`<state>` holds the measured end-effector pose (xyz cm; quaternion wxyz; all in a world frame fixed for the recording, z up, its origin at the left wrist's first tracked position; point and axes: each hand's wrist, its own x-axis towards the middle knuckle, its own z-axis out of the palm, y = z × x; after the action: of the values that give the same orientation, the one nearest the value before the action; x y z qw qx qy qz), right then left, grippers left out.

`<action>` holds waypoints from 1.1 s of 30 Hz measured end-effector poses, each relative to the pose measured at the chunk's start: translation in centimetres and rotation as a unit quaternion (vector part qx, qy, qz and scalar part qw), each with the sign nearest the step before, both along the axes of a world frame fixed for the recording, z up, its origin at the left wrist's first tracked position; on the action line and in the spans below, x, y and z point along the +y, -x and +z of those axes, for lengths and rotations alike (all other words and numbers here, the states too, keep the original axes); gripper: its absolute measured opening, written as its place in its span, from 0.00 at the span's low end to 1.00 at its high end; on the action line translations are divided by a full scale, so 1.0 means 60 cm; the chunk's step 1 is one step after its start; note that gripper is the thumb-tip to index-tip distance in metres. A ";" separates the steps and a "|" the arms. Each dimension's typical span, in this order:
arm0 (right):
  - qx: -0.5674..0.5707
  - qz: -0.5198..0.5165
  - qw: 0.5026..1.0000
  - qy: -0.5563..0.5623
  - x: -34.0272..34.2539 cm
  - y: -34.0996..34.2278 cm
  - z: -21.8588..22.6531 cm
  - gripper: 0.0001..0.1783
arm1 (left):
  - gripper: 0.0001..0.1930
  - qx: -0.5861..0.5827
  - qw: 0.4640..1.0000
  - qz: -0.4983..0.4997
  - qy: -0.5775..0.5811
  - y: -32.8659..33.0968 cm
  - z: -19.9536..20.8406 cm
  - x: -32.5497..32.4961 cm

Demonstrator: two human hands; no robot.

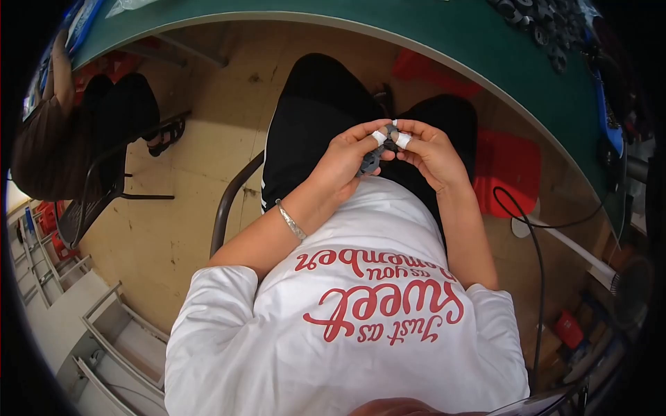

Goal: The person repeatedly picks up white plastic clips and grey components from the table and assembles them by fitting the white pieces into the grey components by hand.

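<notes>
Above my lap, both hands meet around small dark grey molded parts. My left hand (349,157) is closed, with several dark grey parts (370,163) tucked in its palm and lower fingers. At the fingertips, another small grey piece (392,136) is pinched between both hands. My right hand (436,154) grips that piece from the other side, thumb and fingers pressed together. White tape wraps both thumbs. The exact shape of the pinched piece is mostly hidden by my fingers. A silver bracelet (291,220) circles my left wrist.
A green table (333,8) curves across the far side, with a pile of dark grey parts (538,19) at its far right. Red stools (508,173) stand beneath it. A black cable (538,270) hangs at right. At left, another person (52,145) sits on a chair.
</notes>
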<state>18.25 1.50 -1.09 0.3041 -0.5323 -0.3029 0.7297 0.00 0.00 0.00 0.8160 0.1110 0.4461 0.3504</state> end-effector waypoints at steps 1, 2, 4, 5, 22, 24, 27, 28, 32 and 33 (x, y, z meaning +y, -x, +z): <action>0.029 -0.013 0.999 0.011 -0.001 0.000 -0.001 0.16 | 0.16 0.009 1.000 0.000 0.003 0.000 0.002 0.000; 0.058 -0.026 0.998 0.022 -0.001 0.001 -0.002 0.16 | 0.15 0.018 1.000 -0.001 0.006 0.000 0.004 0.001; 0.084 -0.039 0.995 0.043 0.000 0.004 -0.003 0.15 | 0.15 0.017 1.000 0.002 0.006 0.000 0.005 0.001; 0.109 -0.051 0.991 0.065 0.000 0.005 -0.004 0.14 | 0.15 0.015 1.000 0.005 0.006 -0.001 0.004 0.001; -0.207 0.062 0.936 -0.276 -0.020 0.007 -0.014 0.08 | 0.14 0.066 0.998 -0.001 -0.017 -0.013 -0.001 -0.008; -0.253 0.113 0.912 -0.301 -0.019 0.007 0.007 0.08 | 0.14 0.072 0.997 -0.008 -0.020 -0.014 -0.002 -0.011; -0.329 0.134 0.875 -0.330 -0.024 0.016 0.021 0.10 | 0.13 0.082 0.996 -0.017 -0.019 -0.014 -0.002 -0.013; -0.349 0.131 0.865 -0.336 -0.026 0.017 0.021 0.10 | 0.13 0.068 0.997 -0.016 -0.020 -0.014 0.001 -0.011; -0.119 0.074 0.968 -0.208 -0.017 -0.012 -0.029 0.11 | 0.12 0.002 1.000 0.000 0.027 -0.011 0.001 -0.007; -0.024 0.044 0.987 -0.153 -0.014 -0.007 -0.003 0.12 | 0.12 0.003 1.000 0.001 0.028 -0.009 0.001 -0.006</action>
<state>18.70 0.64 -1.26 0.3427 -0.4829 -0.4414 0.6742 0.56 -0.38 0.04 0.8172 0.0884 0.4582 0.3383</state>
